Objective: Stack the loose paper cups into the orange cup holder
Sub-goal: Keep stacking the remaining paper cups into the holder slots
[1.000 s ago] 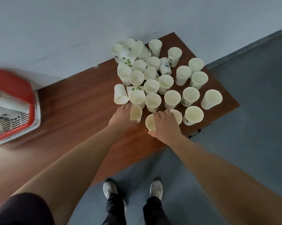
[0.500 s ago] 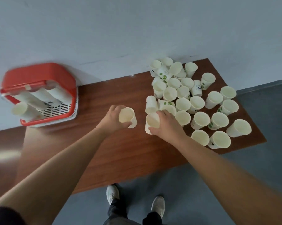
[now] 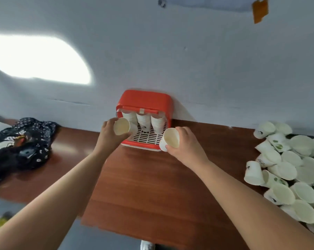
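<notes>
**Q:** What's around you?
**A:** A brown wood table (image 3: 152, 186) runs along a pale wall (image 3: 197, 60). At the far left a dark patterned cloth (image 3: 20, 143) is bunched on the tabletop. At the right edge is the pile of loose paper cups (image 3: 288, 168). Some are upright, some are tipped, and a few have green prints. The pile is well apart from the holder. There's an orange tag (image 3: 260, 9) high on the wall and a bright light patch (image 3: 38, 58) at the upper left. A white shoe (image 3: 147, 246) shows at the near edge.

**Q:** Anything in the way?
**A:** Only what you carry. Your left hand (image 3: 107, 136) has its fingers curled round the left cup (image 3: 121, 126), mouth turned toward you. That cup covers the lower end of the holder's left stack. Can't tell if the two touch. Your right hand (image 3: 187, 147) grips the right cup (image 3: 170, 138) the same way, mouth toward you. It sits in front of the holder's near right corner.

**Q:** And the holder?
**A:** The orange cup holder (image 3: 145, 100) stands at the far side of the table against the wall, between your two hands. It has a rounded orange top, an open front and a white slotted grille (image 3: 147, 137) at the base. Inside, three stacks (image 3: 143, 120) of nested white cups sit side by side. The picture is motion-blurred, so the prints on them are unreadable.
</notes>
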Demonstrator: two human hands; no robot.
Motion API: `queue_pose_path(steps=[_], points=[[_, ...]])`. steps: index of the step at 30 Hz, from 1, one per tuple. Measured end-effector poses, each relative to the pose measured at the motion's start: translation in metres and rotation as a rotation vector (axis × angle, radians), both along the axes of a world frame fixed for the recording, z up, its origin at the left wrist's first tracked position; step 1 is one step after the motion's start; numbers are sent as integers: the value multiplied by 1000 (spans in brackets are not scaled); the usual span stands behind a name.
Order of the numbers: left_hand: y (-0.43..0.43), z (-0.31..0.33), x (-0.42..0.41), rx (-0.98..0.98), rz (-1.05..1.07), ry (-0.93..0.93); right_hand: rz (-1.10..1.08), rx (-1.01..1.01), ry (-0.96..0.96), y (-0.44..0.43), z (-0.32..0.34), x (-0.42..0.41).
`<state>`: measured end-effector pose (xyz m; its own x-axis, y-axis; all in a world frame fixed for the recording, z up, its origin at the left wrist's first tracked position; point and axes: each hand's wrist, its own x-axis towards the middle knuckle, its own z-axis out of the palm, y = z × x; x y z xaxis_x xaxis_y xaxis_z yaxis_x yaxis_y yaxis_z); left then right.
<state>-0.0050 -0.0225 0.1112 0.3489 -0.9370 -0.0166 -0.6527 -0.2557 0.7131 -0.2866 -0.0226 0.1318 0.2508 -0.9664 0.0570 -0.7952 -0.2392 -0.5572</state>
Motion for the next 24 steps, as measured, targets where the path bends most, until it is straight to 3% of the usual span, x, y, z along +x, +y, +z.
queue_pose_path(steps=[10,17,24], points=[[-70,-42,68,56,-87,-16,-1,16,-59,-49,-21,102],[-87,-80,84,205,-281,-212,-46,71,-94,-79,-29,141],[-92,-98,110,250,-358,-9,-3,96,-176,-102,-32,192]])
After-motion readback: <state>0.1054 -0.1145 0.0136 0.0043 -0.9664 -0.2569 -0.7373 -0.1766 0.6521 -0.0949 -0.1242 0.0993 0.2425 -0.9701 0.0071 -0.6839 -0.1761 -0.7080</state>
